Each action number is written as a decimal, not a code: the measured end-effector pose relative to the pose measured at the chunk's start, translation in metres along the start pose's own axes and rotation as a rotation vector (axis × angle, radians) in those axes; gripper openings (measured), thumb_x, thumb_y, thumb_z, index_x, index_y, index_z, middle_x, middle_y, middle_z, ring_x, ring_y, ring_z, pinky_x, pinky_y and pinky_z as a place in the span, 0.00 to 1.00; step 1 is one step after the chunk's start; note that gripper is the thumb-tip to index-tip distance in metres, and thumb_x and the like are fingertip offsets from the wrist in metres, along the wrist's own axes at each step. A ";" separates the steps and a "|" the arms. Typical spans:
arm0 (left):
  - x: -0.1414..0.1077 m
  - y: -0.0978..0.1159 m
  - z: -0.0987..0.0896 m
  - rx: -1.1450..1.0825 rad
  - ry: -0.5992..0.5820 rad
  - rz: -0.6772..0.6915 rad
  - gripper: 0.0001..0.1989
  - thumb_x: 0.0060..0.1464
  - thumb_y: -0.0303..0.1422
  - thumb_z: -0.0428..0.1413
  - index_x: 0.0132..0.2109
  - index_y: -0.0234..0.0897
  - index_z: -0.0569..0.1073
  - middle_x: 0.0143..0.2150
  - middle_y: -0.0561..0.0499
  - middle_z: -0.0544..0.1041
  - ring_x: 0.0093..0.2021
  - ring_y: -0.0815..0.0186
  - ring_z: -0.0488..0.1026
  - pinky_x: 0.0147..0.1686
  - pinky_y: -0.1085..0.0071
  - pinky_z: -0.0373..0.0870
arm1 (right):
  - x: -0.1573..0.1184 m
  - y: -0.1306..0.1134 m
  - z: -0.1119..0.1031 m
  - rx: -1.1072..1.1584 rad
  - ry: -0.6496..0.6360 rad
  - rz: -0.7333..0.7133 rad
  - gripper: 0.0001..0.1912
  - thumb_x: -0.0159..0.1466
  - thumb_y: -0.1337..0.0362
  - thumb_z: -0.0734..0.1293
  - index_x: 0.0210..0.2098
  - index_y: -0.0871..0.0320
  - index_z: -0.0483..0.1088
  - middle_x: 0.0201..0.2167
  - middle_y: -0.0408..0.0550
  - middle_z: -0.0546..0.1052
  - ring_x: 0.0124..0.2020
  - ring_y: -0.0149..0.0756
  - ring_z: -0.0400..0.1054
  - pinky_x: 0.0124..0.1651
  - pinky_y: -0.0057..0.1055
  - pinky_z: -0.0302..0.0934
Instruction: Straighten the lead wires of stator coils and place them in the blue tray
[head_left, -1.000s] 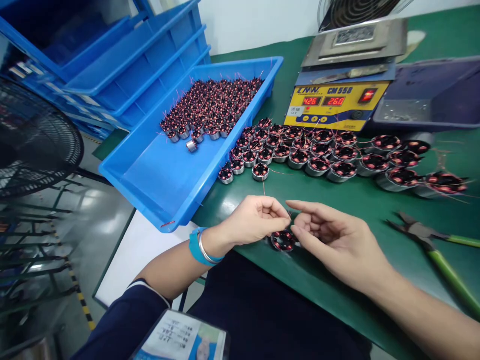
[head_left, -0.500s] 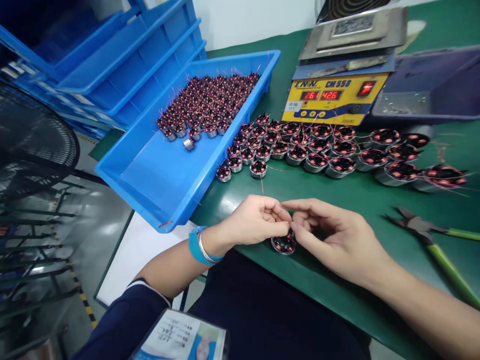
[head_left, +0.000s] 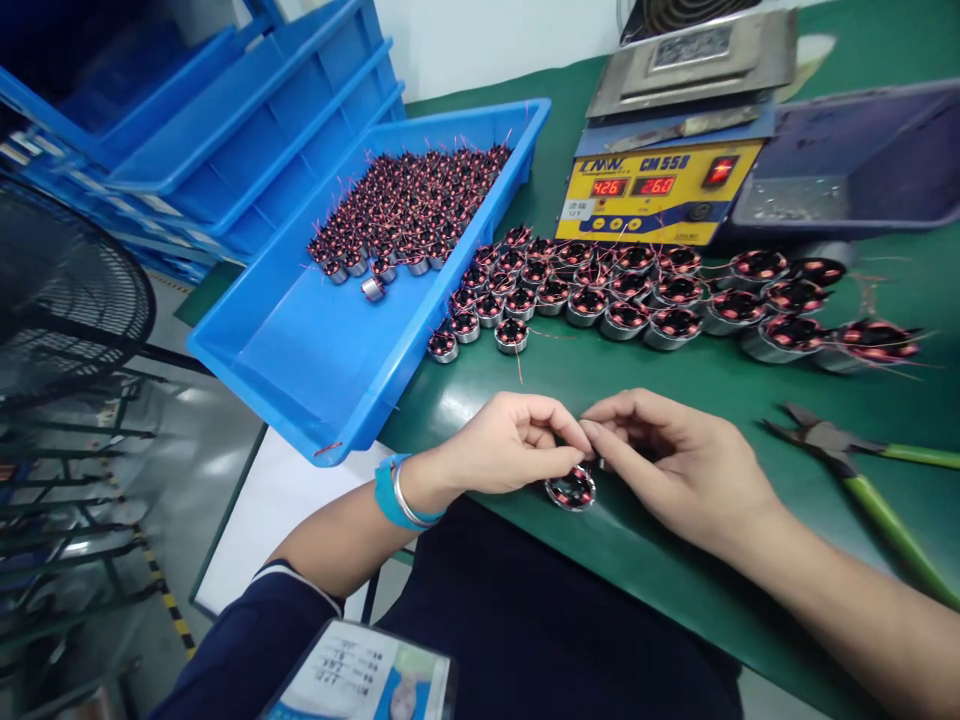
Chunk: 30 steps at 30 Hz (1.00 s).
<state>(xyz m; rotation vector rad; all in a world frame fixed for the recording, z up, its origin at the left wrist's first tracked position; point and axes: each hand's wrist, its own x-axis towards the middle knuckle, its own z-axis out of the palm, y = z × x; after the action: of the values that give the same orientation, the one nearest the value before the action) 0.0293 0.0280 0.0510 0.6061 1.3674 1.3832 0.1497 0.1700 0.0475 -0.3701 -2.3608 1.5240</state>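
A small motor stator [head_left: 571, 490], a silver ring with black and copper-coloured windings inside, is just above the green table near its front edge. My left hand [head_left: 517, 440] has its thumb and forefinger closed at the stator's upper side, partly covering it. Close beside, my right hand [head_left: 675, 465] pinches thumb and forefinger together near the left fingertips. Whatever is in that pinch is too fine to make out. More stators [head_left: 589, 305] stand in rows on the table beyond my hands, thin copper wires sticking out of them.
Left of the rows, a blue tray [head_left: 300, 350] holds a heap of stators. Green-handled cutters [head_left: 832, 440] lie to the right. Behind the rows are a yellow-fronted heating unit [head_left: 652, 190] with red digits and a purple bin [head_left: 877, 150]. Stacked blue crates [head_left: 262, 130] and a fan [head_left: 67, 290] stand left.
My right fingertips have shifted slightly right, from the stator's edge to just beyond it. More of the stator's ring shows below my left fingers. The whole view has shifted slightly.
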 end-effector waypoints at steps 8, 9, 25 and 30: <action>-0.002 0.004 0.006 -0.068 0.121 -0.016 0.15 0.45 0.31 0.69 0.35 0.32 0.72 0.29 0.51 0.79 0.22 0.75 0.71 0.23 0.79 0.67 | -0.003 0.000 -0.005 -0.067 0.000 -0.087 0.15 0.68 0.53 0.64 0.31 0.56 0.72 0.23 0.45 0.75 0.21 0.30 0.67 0.27 0.27 0.63; -0.003 0.005 0.006 -0.059 0.107 -0.010 0.13 0.45 0.31 0.69 0.34 0.32 0.73 0.28 0.51 0.79 0.22 0.75 0.71 0.23 0.79 0.68 | -0.002 0.000 -0.004 -0.069 -0.004 -0.087 0.15 0.68 0.53 0.64 0.31 0.56 0.72 0.22 0.45 0.75 0.21 0.30 0.67 0.26 0.27 0.63; 0.005 0.019 0.013 -0.071 0.222 -0.174 0.08 0.45 0.18 0.61 0.34 0.29 0.75 0.20 0.56 0.74 0.17 0.78 0.66 0.18 0.81 0.57 | -0.002 0.008 -0.029 -0.040 -0.042 0.052 0.21 0.63 0.44 0.68 0.39 0.56 0.78 0.29 0.48 0.80 0.26 0.35 0.72 0.27 0.28 0.68; 0.009 0.029 0.018 -0.008 0.254 -0.243 0.08 0.48 0.15 0.57 0.27 0.30 0.74 0.14 0.59 0.68 0.14 0.79 0.61 0.15 0.83 0.52 | -0.002 0.007 -0.024 -0.019 -0.028 0.107 0.25 0.60 0.39 0.69 0.31 0.56 0.78 0.26 0.48 0.80 0.25 0.35 0.74 0.29 0.28 0.69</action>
<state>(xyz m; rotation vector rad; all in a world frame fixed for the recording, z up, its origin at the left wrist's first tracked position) 0.0336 0.0489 0.0795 0.2528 1.5795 1.2980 0.1611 0.1922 0.0498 -0.4904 -2.4139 1.5636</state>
